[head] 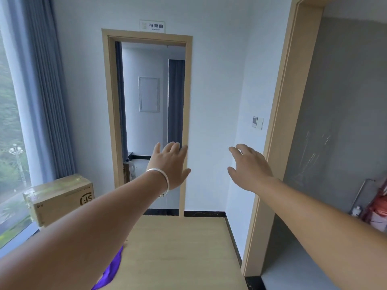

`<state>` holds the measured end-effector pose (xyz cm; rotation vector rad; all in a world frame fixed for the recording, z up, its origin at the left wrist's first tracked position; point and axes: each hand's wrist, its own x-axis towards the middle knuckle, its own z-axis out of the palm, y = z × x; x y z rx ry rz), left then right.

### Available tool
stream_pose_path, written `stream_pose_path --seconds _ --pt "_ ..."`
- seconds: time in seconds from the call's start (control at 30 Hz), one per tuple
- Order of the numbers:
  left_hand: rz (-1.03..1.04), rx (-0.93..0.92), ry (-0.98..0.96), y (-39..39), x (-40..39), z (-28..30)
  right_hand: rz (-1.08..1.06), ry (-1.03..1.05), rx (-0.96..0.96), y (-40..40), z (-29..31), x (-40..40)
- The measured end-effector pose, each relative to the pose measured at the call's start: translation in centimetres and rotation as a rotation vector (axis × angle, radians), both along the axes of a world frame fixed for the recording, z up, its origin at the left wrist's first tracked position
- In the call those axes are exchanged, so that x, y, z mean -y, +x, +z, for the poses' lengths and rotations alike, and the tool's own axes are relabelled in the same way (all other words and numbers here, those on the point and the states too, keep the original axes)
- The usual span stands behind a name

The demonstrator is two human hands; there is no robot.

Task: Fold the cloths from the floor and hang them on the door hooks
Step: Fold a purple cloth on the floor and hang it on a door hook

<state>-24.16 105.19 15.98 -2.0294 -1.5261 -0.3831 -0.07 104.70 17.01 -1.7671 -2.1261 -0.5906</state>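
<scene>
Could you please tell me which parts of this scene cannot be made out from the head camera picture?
- Purple cloth: mostly hidden under the left forearm and cut by the bottom edge; fold state unclear.
- Door hooks: none in view.
- Small white sign above the wooden doorway: its lower line is too small to read.
- Red and white things at the right edge: cropped, unidentifiable.
- Open left hand and right hand: palms face away.

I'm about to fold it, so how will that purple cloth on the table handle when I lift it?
The purple cloth will probably be floppy: its visible edge lies rumpled. It looks thin, so likely light. Its slight sheen hints it may slide on the smooth table. Most of it is hidden under the left arm.
</scene>
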Motion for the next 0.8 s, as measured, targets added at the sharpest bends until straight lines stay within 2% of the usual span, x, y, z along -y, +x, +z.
stream_pose_path --seconds 0.27,0.8 --pt "0.013 -0.012 -0.049 3.1 -10.7 -1.2 0.003 -0.037 -0.026 3.3 -1.7 -10.5" --pt "0.084 -0.014 -0.088 16.2 -34.2 -1.1 0.093 -0.011 -0.001 15.3 -1.3 -35.1"
